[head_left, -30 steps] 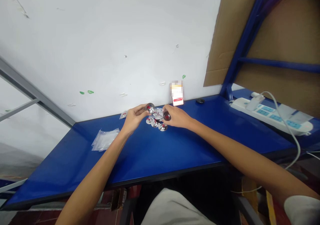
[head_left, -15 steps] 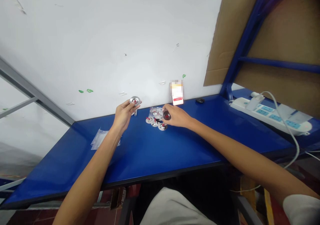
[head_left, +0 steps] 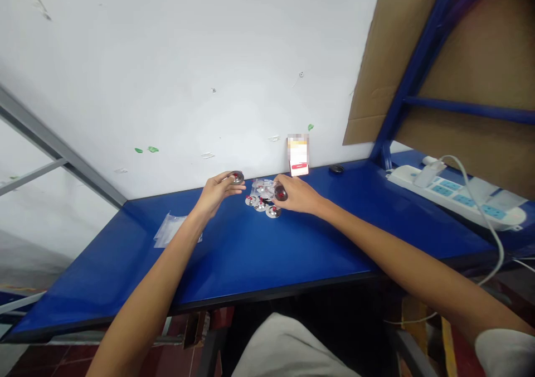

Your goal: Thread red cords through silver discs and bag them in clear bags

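Observation:
Above the back of the blue table, my left hand (head_left: 211, 194) pinches a shiny round finger cymbal (head_left: 237, 177) with a red cord at its middle. My right hand (head_left: 300, 194) is closed on another finger cymbal (head_left: 281, 192), whose dark-looking face with a red spot is turned toward me. Just left of that hand lies a small group of silver finger cymbals (head_left: 261, 204) with red cords. Clear plastic bags (head_left: 263, 186) lie among and behind the group. The fingertips of my right hand are partly hidden by the cymbal it holds.
Flat clear plastic bags (head_left: 168, 231) lie left of my left forearm. A lit phone (head_left: 299, 168) leans on the white wall. Right of it sits a small black object (head_left: 336, 169). A white power strip (head_left: 455, 196) with a plugged-in cable lies at the right.
My left hand has moved a little right, toward the group, and its cymbal has tilted so its face shows less. My right hand has stayed nearly still with its cymbal.

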A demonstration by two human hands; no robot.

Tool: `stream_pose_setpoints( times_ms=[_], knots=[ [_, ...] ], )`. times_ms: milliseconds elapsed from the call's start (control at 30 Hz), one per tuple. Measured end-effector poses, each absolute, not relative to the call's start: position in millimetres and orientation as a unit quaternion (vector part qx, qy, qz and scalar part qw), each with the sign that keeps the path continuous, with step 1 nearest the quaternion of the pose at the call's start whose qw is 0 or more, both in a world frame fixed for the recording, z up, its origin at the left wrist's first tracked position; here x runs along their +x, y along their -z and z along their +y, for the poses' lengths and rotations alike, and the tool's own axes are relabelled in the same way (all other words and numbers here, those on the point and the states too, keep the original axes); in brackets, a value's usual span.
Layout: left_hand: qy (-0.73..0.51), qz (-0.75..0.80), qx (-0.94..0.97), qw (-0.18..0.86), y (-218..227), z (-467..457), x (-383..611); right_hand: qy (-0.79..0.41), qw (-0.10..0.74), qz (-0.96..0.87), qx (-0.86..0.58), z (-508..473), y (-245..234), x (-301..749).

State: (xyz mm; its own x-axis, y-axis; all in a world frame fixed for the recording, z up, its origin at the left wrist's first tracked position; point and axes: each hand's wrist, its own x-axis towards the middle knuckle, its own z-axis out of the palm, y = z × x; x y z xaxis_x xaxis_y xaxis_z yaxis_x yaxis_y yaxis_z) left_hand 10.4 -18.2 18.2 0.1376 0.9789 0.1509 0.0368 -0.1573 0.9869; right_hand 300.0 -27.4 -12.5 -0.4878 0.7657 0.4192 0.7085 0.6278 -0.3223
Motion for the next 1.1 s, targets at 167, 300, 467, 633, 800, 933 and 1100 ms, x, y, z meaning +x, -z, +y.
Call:
stream_pose_setpoints(
  times_ms=[167, 300, 467, 633, 800, 933, 1100],
  knots=[
    [-0.536, 0.414, 0.513, 0.528, -14, -13, 9, -0.058, 0.267, -0.857, -0.437, -26, 14, 301],
    [-0.555, 0.401, 0.507, 0.523, -15, -13, 9, -0.056, 0.266, -0.857, -0.437, -27, 14, 300],
    [-0.529, 0.46, 0.565, 0.435, -13, -18, 14, -0.059, 0.259, -0.858, -0.44, -27, 13, 300],
    [-0.568, 0.446, 0.55, 0.419, -14, -20, 19, -0.076, 0.262, -0.852, -0.447, -28, 13, 299],
    [-0.535, 0.43, 0.591, 0.423, -18, -26, 25, -0.079, 0.264, -0.853, -0.443, -28, 13, 299],
    [-0.52, 0.415, 0.637, 0.39, -17, -31, 33, -0.075, 0.266, -0.858, -0.433, -27, 13, 300],
    [-0.497, 0.439, 0.672, 0.33, -8, -33, 42, -0.062, 0.27, -0.86, -0.429, -27, 15, 299]
  ],
)
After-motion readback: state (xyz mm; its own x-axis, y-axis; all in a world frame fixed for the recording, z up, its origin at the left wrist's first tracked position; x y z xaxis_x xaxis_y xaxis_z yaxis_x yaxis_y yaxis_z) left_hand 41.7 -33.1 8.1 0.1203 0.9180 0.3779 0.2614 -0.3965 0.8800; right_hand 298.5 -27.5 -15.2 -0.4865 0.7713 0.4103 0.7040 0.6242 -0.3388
